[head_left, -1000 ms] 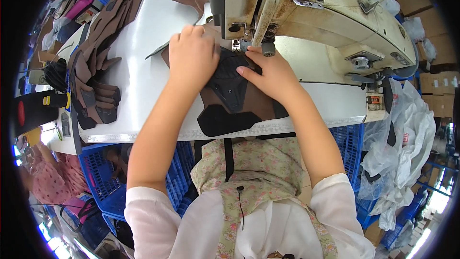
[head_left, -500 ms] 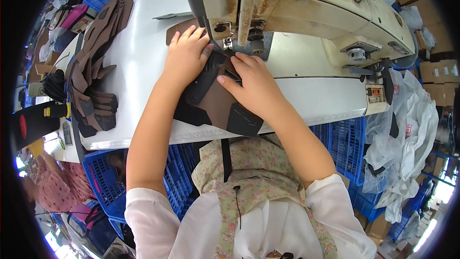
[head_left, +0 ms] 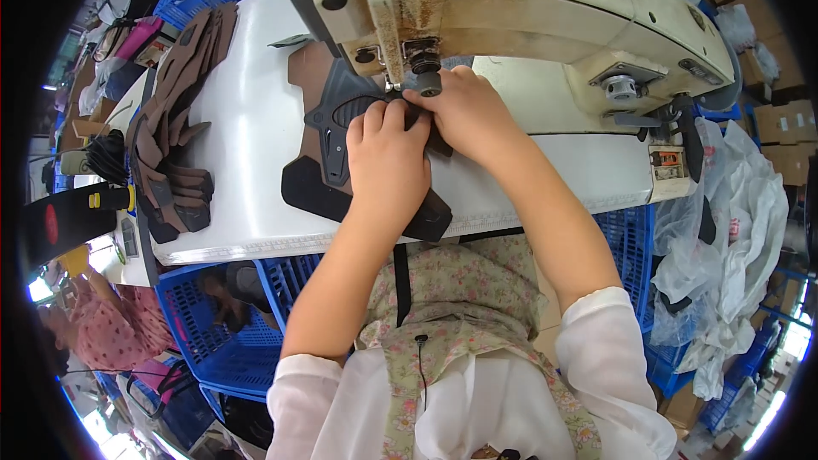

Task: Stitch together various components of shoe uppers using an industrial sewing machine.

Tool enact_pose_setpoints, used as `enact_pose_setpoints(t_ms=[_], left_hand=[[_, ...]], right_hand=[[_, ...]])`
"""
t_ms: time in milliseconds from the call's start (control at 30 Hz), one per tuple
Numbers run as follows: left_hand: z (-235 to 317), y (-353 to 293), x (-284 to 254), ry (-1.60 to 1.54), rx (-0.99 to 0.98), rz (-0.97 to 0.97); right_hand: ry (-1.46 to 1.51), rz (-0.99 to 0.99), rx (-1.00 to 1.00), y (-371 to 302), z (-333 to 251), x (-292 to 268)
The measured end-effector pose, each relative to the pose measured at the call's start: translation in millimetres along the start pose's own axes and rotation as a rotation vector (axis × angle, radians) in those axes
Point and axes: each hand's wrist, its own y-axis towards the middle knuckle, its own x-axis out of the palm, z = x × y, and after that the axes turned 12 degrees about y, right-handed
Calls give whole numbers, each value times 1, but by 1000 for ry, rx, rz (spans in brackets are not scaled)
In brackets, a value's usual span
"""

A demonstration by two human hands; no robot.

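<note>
A brown-and-black shoe upper (head_left: 311,179) lies flat on the white sewing table, its inner end under the head of a sewing machine (head_left: 528,25). My left hand (head_left: 388,153) rests on its middle, fingers bent and fingertips pressing close to the needle area. My right hand (head_left: 473,115) is closed at the upper's right edge, the thumb reaching toward the presser foot (head_left: 391,85). Much of the upper between both hands is hidden, as are some right fingertips. A dark ribbed overlay (head_left: 332,94) shows left of the needle.
A row of overlapping brown pieces (head_left: 175,119) lies at the table's left. Blue crates (head_left: 217,332) stand below the front edge, and white plastic bags (head_left: 733,230) hang at right. Another person in pink clothing (head_left: 123,324) is at lower left.
My left hand has come from the upper's far left side to its middle, beside the right hand. My right hand has shifted up and right. The upper has turned and moved slightly left.
</note>
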Motion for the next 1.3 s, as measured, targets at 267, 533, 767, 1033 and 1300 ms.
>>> enact_pose_setpoints(t_ms=[267, 533, 767, 1033, 1300], left_hand=[[-12, -14, 18, -88, -85, 64], [-7, -12, 19, -120, -97, 115], [-10, -15, 23, -100, -73, 127], [-9, -15, 24, -86, -75, 115], [-7, -17, 29, -99, -72, 138]], right_hand=[[-44, 91, -127, -8, 8, 9], [-63, 82, -132, -10, 7, 9], [-79, 43, -86, -11, 6, 7], [-38, 116, -93, -14, 8, 10], [-51, 129, -120, -13, 12, 13]])
